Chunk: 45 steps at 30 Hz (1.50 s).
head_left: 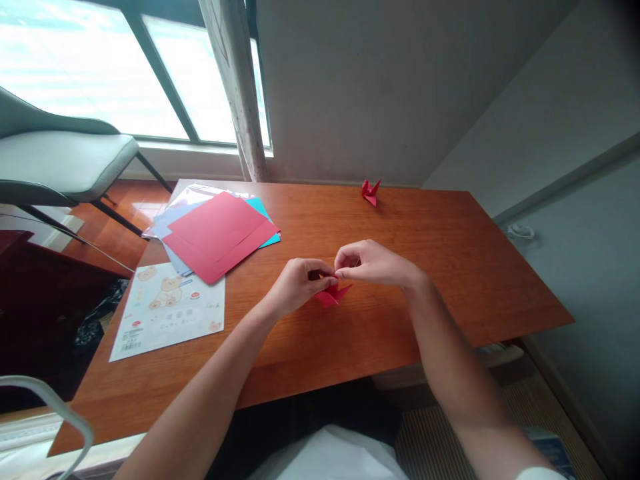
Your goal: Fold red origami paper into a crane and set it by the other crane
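Between my two hands is a small folded red paper crane (330, 297), held just above the wooden table. My left hand (303, 280) is closed on its upper left side, thumb and fingers pinching the paper. The fingertips of my right hand (367, 262) pinch the paper at the top, close against the left fingers. Pointed red flaps stick out below and to the right of the fingers. Part of the crane is hidden behind the fingers. A second red paper crane (371, 192) stands near the table's far edge.
On the left of the wooden table (425, 233) lie red paper sheets (220, 233) over blue and teal ones (270, 241). A white sheet with bear drawings (170, 310) lies nearer me. A chair (65, 160) stands beyond the left edge, by the window. A wall borders the far side.
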Each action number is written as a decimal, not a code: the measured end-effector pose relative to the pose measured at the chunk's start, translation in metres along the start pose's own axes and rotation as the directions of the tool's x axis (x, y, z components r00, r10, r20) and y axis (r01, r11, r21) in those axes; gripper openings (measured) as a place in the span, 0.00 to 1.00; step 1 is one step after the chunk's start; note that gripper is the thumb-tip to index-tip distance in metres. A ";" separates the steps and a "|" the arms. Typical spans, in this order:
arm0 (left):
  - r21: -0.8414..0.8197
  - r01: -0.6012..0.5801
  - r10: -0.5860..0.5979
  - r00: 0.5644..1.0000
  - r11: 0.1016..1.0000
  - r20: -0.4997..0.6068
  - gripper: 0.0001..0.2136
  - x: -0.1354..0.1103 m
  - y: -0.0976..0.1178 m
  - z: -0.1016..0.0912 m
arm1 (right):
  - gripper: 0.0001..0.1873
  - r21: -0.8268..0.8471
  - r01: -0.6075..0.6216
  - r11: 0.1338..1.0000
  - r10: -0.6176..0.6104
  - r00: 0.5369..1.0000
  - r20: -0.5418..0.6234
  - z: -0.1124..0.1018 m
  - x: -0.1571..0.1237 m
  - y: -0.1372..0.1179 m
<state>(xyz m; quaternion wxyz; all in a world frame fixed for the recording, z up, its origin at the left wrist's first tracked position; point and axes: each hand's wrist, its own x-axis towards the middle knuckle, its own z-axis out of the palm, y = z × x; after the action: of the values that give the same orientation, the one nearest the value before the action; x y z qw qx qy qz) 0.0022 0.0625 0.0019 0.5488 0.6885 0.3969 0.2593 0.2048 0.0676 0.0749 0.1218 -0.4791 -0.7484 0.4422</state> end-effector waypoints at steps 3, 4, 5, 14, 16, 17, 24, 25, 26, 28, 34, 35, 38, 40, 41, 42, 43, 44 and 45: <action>-0.030 -0.002 0.001 1.000 1.000 -0.019 0.09 0.000 0.000 0.000 | 0.04 -0.067 -0.015 0.998 0.013 0.999 -0.032 0.001 0.002 -0.006; -0.047 -0.001 0.000 1.000 0.999 -0.025 0.09 0.000 0.001 0.000 | 0.04 -0.077 -0.017 0.997 0.014 0.999 -0.043 0.001 0.002 -0.007; -0.063 -0.001 -0.001 0.999 0.998 -0.032 0.09 0.000 0.002 0.000 | 0.05 -0.079 -0.016 0.997 0.012 0.999 -0.049 0.001 0.002 -0.008; -0.269 0.011 -0.020 0.999 0.963 -0.033 0.11 -0.002 0.011 -0.001 | 0.11 0.117 0.139 0.983 -0.144 0.989 0.038 -0.010 -0.006 -0.001; -0.327 0.037 -0.035 0.999 0.944 0.014 0.10 -0.003 0.015 -0.001 | 0.12 0.140 0.163 0.977 -0.174 0.982 0.068 -0.012 -0.006 0.000; -0.343 0.051 -0.041 0.999 0.938 0.035 0.10 -0.003 0.016 -0.002 | 0.12 0.139 0.173 0.975 -0.185 0.980 0.079 -0.013 -0.006 0.000; -0.386 0.096 -0.061 0.993 0.917 0.102 0.11 -0.007 0.023 -0.004 | 0.11 0.100 0.183 0.978 -0.201 0.956 0.213 -0.020 -0.004 -0.009; -0.398 0.101 -0.061 0.992 0.912 0.111 0.11 -0.007 0.024 -0.004 | 0.11 0.106 0.181 0.978 -0.200 0.954 0.224 -0.021 -0.004 -0.010; -0.411 0.103 -0.059 0.991 0.906 0.120 0.11 -0.007 0.025 -0.005 | 0.11 0.114 0.178 0.977 -0.200 0.952 0.233 -0.022 -0.004 -0.011; -0.433 0.105 -0.050 0.990 0.895 0.135 0.10 -0.008 0.027 -0.006 | 0.12 0.136 0.164 0.977 -0.194 0.950 0.247 -0.023 -0.004 -0.012; -0.424 0.131 -0.066 0.984 0.896 0.165 0.10 -0.008 0.026 -0.007 | 0.11 0.128 0.100 0.987 -0.129 0.961 0.244 -0.025 -0.004 -0.012; -0.412 0.139 -0.074 0.983 0.901 0.170 0.10 -0.008 0.025 -0.007 | 0.11 0.114 0.089 0.990 -0.114 0.965 0.238 -0.024 -0.003 -0.012; -0.382 0.155 -0.095 0.981 0.911 0.172 0.11 -0.007 0.025 -0.007 | 0.09 0.077 0.064 0.995 -0.080 0.970 0.230 -0.024 -0.003 -0.013; -0.377 0.154 -0.100 0.982 0.913 0.160 0.11 -0.007 0.026 -0.006 | 0.09 0.053 0.064 0.997 -0.074 0.970 0.232 -0.023 -0.003 -0.014; -0.375 0.152 -0.101 0.983 0.914 0.153 0.11 -0.007 0.026 -0.006 | 0.08 0.043 0.068 0.997 -0.076 0.970 0.232 -0.023 -0.004 -0.015; -0.371 0.149 -0.101 0.984 0.916 0.147 0.11 -0.007 0.026 -0.006 | 0.08 0.034 0.071 0.997 -0.077 0.970 0.232 -0.023 -0.004 -0.016; -0.366 0.147 -0.100 0.985 0.919 0.143 0.11 -0.007 0.026 -0.006 | 0.08 0.026 0.072 0.997 -0.077 0.970 0.232 -0.023 -0.004 -0.017; -0.361 0.146 -0.099 0.984 0.921 0.145 0.11 -0.007 0.025 -0.005 | 0.08 0.017 0.071 0.997 -0.073 0.969 0.234 -0.023 -0.004 -0.018; -0.359 0.145 -0.095 0.984 0.922 0.152 0.11 -0.007 0.025 -0.005 | 0.08 0.007 0.066 0.998 -0.066 0.969 0.238 -0.023 -0.003 -0.019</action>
<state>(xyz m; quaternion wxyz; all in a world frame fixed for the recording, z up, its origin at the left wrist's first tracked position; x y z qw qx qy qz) 0.0008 0.0573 0.0276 0.7079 0.5633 0.3458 0.2490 0.2091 0.0746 0.1038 0.0455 -0.3975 -0.7734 0.4917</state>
